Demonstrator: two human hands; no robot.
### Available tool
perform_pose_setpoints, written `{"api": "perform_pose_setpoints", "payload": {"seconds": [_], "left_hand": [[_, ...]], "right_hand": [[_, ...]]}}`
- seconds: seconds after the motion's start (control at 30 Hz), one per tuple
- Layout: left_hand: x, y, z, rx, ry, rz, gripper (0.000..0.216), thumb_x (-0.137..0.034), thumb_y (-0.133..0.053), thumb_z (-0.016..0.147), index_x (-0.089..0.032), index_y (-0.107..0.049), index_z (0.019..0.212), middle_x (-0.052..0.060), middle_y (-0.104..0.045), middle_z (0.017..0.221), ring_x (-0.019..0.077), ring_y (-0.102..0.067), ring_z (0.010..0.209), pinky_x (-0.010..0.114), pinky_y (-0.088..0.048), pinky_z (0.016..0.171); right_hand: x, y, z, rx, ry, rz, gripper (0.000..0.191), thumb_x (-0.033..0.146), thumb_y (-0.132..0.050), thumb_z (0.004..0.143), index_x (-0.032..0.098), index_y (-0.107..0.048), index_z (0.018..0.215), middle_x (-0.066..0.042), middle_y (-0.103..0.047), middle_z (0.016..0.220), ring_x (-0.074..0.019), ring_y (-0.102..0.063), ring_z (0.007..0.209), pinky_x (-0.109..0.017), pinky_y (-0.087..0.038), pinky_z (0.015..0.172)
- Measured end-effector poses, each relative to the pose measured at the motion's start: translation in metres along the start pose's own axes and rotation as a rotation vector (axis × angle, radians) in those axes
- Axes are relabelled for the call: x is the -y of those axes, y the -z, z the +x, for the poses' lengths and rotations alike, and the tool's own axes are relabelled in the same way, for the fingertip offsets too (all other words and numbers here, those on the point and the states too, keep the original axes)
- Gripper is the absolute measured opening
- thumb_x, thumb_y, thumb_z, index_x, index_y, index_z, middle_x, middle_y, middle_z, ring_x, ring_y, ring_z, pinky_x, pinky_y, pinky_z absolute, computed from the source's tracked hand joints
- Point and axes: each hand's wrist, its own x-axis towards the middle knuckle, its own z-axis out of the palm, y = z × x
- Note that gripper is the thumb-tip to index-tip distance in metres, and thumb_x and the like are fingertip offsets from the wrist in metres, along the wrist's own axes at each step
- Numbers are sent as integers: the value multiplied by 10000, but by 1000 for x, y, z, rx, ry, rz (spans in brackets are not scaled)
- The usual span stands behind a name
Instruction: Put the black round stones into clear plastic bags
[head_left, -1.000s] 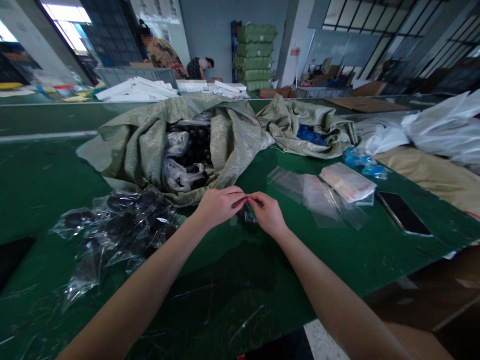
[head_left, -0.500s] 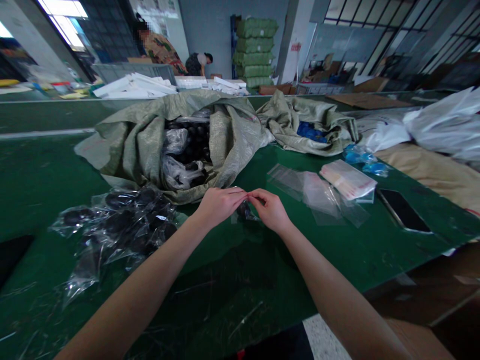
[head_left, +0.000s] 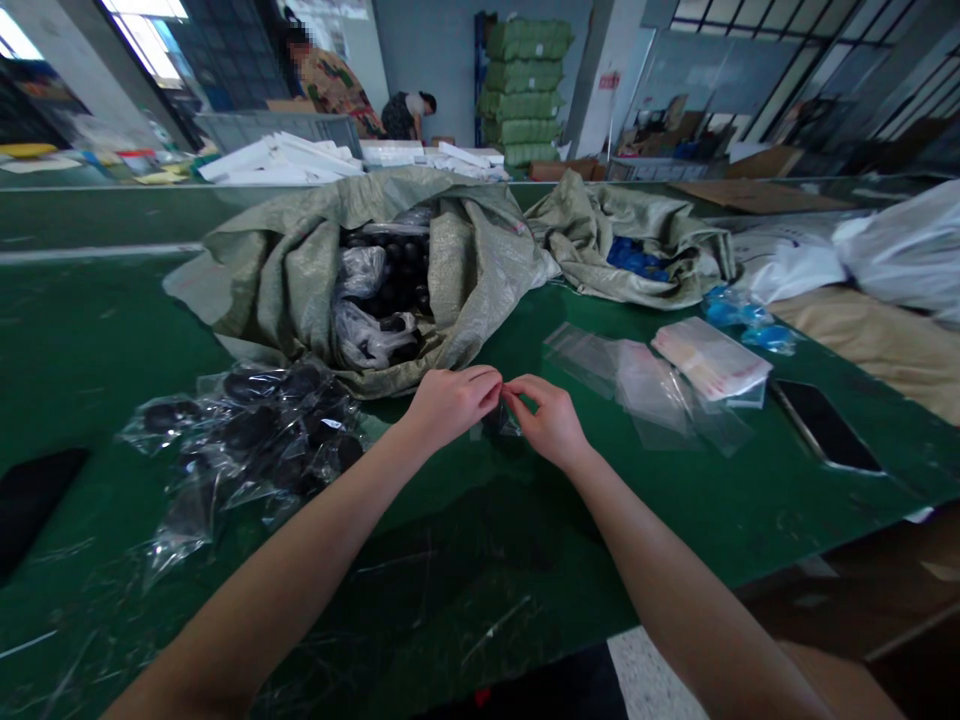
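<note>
My left hand (head_left: 450, 400) and my right hand (head_left: 550, 417) meet over the green table (head_left: 90, 340), fingers pinched on the top edge of a small clear bag (head_left: 501, 422) with a dark item inside. The bag hangs between the two hands, just above the table. Right behind them lies an open olive woven sack (head_left: 300, 260) full of black round parts. To the left lies a heap of filled clear bags (head_left: 255, 440) holding black parts.
A stack of empty clear bags (head_left: 709, 358) and loose ones (head_left: 600, 355) lie to the right, with a dark phone (head_left: 825, 428) beyond. A second olive sack (head_left: 630, 245) holds blue items. White plastic bags (head_left: 900, 250) sit far right. Two people work at the back.
Both hands stay pinched on the small bag; they have shifted slightly up and right in view as the camera moved. Nothing else has moved.
</note>
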Motion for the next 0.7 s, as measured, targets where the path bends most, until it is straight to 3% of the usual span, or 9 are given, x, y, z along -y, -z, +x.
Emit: {"api": "perform_pose_setpoints", "payload": {"seconds": [0.4, 0.53, 0.7], "left_hand": [[1, -5, 2, -33, 138, -208, 68, -148, -559, 822, -174, -614, 853, 34, -686, 896, 151, -642, 800, 251, -486, 685], [2, -8, 2, -99, 218, -313, 81, -120, -564, 787, -173, -602, 835, 32, -669, 869, 147, -623, 773, 266, -489, 705], [14, -14, 5, -260, 550, -568, 66, -210, -542, 829, -173, -596, 831, 22, -659, 771, 123, -583, 635, 247, -465, 591]], "right_hand": [[3, -1, 0, -28, -23, -4, 132, 222, -537, 904, 209, -664, 874, -58, -700, 887, -191, -661, 858, -335, -512, 805], [3, -1, 0, -62, -24, -41, 128, 209, -536, 892, 207, -657, 851, -56, -693, 852, -189, -657, 828, -333, -519, 782], [-1, -3, -1, -150, -162, -8, 100, 234, -537, 882, 196, -620, 838, -69, -686, 844, -193, -672, 793, -331, -541, 737]]}}
